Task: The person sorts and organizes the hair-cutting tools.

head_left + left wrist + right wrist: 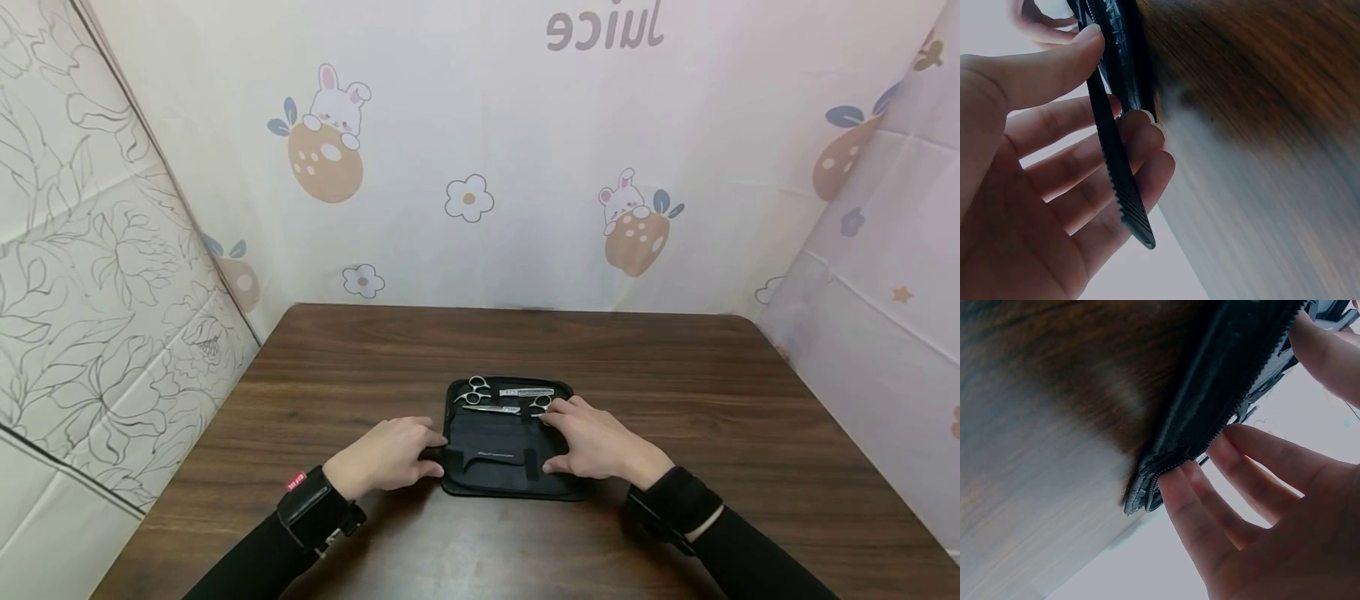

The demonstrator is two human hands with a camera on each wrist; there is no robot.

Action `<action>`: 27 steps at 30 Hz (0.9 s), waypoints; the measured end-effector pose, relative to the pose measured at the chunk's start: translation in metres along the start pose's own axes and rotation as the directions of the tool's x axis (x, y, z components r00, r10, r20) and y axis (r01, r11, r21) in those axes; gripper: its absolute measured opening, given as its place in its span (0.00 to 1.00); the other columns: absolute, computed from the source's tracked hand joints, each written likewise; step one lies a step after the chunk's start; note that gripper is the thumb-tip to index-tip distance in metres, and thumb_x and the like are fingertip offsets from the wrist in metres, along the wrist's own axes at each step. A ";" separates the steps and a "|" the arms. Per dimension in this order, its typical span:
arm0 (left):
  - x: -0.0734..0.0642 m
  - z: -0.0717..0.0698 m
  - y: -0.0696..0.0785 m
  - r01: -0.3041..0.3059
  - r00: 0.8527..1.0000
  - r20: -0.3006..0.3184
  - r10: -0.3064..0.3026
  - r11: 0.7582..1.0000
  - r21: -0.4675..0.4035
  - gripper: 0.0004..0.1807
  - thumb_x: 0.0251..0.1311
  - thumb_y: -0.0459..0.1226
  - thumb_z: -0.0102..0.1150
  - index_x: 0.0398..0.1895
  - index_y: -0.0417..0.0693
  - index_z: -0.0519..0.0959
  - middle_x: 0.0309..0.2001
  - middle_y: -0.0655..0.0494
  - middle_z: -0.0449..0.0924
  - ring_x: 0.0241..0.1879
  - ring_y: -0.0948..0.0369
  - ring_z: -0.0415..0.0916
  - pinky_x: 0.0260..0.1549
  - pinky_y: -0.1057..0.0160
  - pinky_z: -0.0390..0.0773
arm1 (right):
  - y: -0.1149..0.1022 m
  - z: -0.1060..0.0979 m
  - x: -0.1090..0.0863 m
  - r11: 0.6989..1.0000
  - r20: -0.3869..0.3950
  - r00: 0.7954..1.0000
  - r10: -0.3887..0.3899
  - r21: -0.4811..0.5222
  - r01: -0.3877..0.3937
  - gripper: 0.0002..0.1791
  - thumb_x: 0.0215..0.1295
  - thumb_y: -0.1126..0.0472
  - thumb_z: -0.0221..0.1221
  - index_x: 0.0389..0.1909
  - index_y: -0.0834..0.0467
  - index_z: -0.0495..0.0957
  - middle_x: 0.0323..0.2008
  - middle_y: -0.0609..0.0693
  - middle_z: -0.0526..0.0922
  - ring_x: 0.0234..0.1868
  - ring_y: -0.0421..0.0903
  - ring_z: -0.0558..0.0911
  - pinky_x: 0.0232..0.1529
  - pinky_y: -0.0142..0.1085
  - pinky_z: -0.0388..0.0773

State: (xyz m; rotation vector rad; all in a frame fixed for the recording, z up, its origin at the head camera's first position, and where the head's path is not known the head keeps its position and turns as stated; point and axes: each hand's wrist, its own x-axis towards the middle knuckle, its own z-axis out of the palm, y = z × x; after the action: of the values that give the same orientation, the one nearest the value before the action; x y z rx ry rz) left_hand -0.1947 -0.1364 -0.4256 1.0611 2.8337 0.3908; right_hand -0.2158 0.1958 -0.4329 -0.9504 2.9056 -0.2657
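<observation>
While left hand [387, 455] pinches comb [491, 457], spread right hand [602, 443] apparently touches case [487, 430].

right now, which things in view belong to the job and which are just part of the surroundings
Likely for the job:
black case, lying open, right grip touching its edge
comb, its handle in the left grip
scissors, two pairs in the case

Just around:
table
rabbit-print cloth behind it
flower-print sheet at the left

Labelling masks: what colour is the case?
The case is black; the head view shows it best.
</observation>
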 end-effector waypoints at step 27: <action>0.014 0.006 0.007 -0.051 0.998 -0.035 0.053 0.997 0.055 0.16 0.58 0.47 0.73 0.45 0.47 0.88 0.36 0.59 0.79 0.33 0.66 0.74 0.33 0.59 0.78 | 0.001 0.002 0.000 1.000 -0.008 1.000 -0.002 0.005 0.002 0.36 0.57 0.44 0.73 0.61 0.63 0.79 0.57 0.53 0.78 0.55 0.51 0.75 0.48 0.48 0.79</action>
State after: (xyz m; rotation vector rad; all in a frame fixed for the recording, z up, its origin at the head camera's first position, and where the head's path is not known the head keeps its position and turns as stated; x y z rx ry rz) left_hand -0.1999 -0.1208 -0.4298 1.1510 2.8692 0.3435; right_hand -0.2156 0.1961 -0.4350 -0.9536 2.9101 -0.2767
